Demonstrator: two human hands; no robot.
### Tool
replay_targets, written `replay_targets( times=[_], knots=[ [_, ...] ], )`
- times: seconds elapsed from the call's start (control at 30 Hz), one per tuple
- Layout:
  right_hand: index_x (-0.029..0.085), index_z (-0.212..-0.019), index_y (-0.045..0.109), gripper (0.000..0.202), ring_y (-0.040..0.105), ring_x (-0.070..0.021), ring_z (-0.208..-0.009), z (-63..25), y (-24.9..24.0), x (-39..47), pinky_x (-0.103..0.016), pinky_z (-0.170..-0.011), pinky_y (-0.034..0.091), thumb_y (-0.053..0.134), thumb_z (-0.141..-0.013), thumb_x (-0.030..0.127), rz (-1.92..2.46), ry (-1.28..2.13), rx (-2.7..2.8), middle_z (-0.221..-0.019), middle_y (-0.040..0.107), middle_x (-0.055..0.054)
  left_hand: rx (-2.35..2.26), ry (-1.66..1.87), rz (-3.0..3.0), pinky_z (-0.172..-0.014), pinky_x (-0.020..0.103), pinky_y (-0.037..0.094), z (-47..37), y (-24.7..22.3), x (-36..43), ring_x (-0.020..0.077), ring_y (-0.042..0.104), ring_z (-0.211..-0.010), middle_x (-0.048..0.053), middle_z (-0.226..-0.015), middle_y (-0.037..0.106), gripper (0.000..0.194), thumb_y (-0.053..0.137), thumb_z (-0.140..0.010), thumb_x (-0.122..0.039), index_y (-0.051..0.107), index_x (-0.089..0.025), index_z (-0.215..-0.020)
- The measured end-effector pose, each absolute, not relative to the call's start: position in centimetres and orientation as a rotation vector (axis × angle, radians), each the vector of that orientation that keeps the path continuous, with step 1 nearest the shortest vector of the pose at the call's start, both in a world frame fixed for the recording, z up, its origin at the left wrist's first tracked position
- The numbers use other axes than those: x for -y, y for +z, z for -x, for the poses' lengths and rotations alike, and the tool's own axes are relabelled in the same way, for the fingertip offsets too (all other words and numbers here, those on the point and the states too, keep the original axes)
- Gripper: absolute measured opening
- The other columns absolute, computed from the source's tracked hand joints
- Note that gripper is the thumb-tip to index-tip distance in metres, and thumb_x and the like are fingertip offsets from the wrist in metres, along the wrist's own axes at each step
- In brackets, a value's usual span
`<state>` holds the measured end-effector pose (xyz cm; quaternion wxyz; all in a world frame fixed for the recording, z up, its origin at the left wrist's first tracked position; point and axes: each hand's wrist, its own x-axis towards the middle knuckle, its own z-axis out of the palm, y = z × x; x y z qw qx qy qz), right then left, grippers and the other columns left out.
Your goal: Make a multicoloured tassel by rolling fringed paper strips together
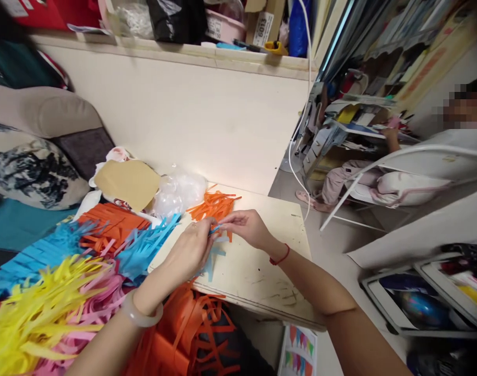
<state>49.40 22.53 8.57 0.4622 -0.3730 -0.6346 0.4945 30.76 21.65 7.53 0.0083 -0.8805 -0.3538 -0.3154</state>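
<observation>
Over the small wooden table (277, 261), my left hand (193, 243) is closed on a rolled blue strip piece (215, 228). My right hand (246, 225) pinches the other end of that blue piece, close beside the left fingertips. Light blue strips (210, 262) hang below my left hand. Just behind both hands lies a bunch of orange fringed paper (213, 204). More orange fringe (179, 334) spreads across my lap. At the left are piles of yellow fringe (43, 308), pink fringe (101, 297) and blue fringe (38, 258).
A clear plastic bag (179, 192) and a tan paper sheet (127, 183) lie at the table's back left. A white cable (301, 120) hangs at the panel's right. Farther right, a person sits on a white chair (434, 162). A printed sheet (298, 352) shows below the table.
</observation>
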Motion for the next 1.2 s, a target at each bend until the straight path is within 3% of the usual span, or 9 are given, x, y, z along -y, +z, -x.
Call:
replay_targets(
  times=[0.17, 0.47, 0.6, 0.67, 0.73, 0.83, 0.97, 1.07, 1.2],
  knots=[
    [0.018, -0.077, 0.069, 0.019, 0.065, -0.0166, -0.073, -49.4, 8.0, -22.5, -0.031, -0.072, 0.053, 0.071, -0.077, 0.037, 0.946, 1.03, 1.647, -0.077, 0.07, -0.003, 1.053, -0.728, 2.485, -0.063, 0.031, 0.038, -30.9, 7.5, -22.1, 0.0195, 0.057, -0.065, 0.004, -0.068, 0.058, 0.027, 0.036, -0.098, -0.029, 0.056, -0.019, -0.081],
    [0.017, -0.077, 0.061, 0.023, 0.058, -0.0128, -0.066, -48.9, 6.9, -25.3, -0.027, -0.066, 0.049, 0.067, -0.077, 0.039, 0.976, 1.101, 1.645, -0.072, 0.062, 0.0, 1.321, -0.591, 2.404, -0.057, 0.028, 0.034, -29.9, 6.5, -22.9, 0.0152, 0.058, -0.061, 0.003, -0.073, 0.062, 0.036, 0.034, -0.097, -0.036, 0.063, -0.019, -0.082],
    [0.018, -0.082, 0.061, 0.018, 0.062, -0.0151, -0.077, -48.7, 6.1, -27.8, -0.029, -0.073, 0.051, 0.061, -0.08, 0.035, 1.003, 0.968, 1.676, -0.082, 0.066, -0.003, 1.46, -0.535, 2.476, -0.065, 0.027, 0.043, -28.4, 6.4, -24.0, 0.0174, 0.064, -0.077, 0.006, -0.096, 0.067, 0.038, 0.032, -0.097, -0.04, 0.063, -0.022, -0.109],
    [0.017, -0.086, 0.061, 0.018, 0.064, -0.0151, -0.077, -50.0, 5.8, -29.7, -0.028, -0.072, 0.052, 0.055, -0.083, 0.033, 1.131, 0.852, 1.705, -0.085, 0.068, -0.004, 1.552, -0.611, 2.45, -0.078, 0.028, 0.046, -25.3, 6.5, -25.3, 0.0202, 0.064, -0.098, 0.009, -0.125, 0.06, 0.044, 0.036, -0.096, -0.041, 0.046, -0.024, -0.135],
    [0.016, -0.085, 0.063, 0.018, 0.065, -0.0151, -0.074, -52.2, 5.5, -31.8, -0.027, -0.069, 0.052, 0.052, -0.084, 0.03, 1.281, 0.779, 1.755, -0.081, 0.069, -0.005, 1.837, -0.621, 2.272, -0.087, 0.03, 0.046, -20.6, 6.4, -27.0, 0.0239, 0.057, -0.114, 0.013, -0.139, 0.05, 0.054, 0.037, -0.094, -0.04, 0.033, -0.02, -0.144],
    [0.015, -0.075, 0.067, 0.013, 0.065, -0.0173, -0.069, -56.0, 4.8, -34.1, -0.029, -0.068, 0.052, 0.058, -0.078, 0.022, 1.421, 0.718, 1.81, -0.072, 0.07, -0.006, 2.29, -0.212, 2.003, -0.082, 0.037, 0.048, -13.3, 5.5, -29.6, 0.0316, 0.062, -0.104, 0.021, -0.119, 0.063, 0.048, 0.03, -0.092, -0.031, 0.055, -0.006, -0.125],
    [0.013, -0.082, 0.072, 0.018, 0.066, -0.0229, -0.087, -57.6, 3.6, -34.8, -0.037, -0.087, 0.049, 0.056, -0.075, 0.01, 1.544, 0.469, 1.807, -0.089, 0.072, -0.012, 2.336, 0.05, 2.151, -0.077, 0.032, 0.048, -9.6, 2.7, -31.4, 0.0295, 0.067, -0.088, 0.016, -0.088, 0.073, 0.028, 0.046, -0.078, -0.021, 0.072, -0.012, -0.084],
    [0.013, -0.098, 0.072, 0.027, 0.064, -0.0224, -0.1, -54.2, 3.3, -35.6, -0.035, -0.094, 0.047, 0.052, -0.081, 0.01, 1.483, 0.38, 1.887, -0.106, 0.07, -0.013, 2.337, 0.162, 2.226, -0.077, 0.03, 0.048, -10.8, 0.1, -31.8, 0.0277, 0.068, -0.09, 0.017, -0.09, 0.073, 0.025, 0.049, -0.077, -0.024, 0.072, -0.014, -0.083],
    [0.017, -0.099, 0.072, 0.023, 0.065, -0.016, -0.101, -45.9, 4.3, -38.7, -0.026, -0.094, 0.047, 0.053, -0.087, 0.012, 1.322, 0.427, 2.101, -0.105, 0.072, -0.005, 2.336, 0.212, 2.275, -0.079, 0.033, 0.049, -12.9, -1.8, -31.7, 0.0292, 0.067, -0.096, 0.018, -0.101, 0.072, 0.033, 0.048, -0.083, -0.03, 0.068, -0.015, -0.103]
  ],
)
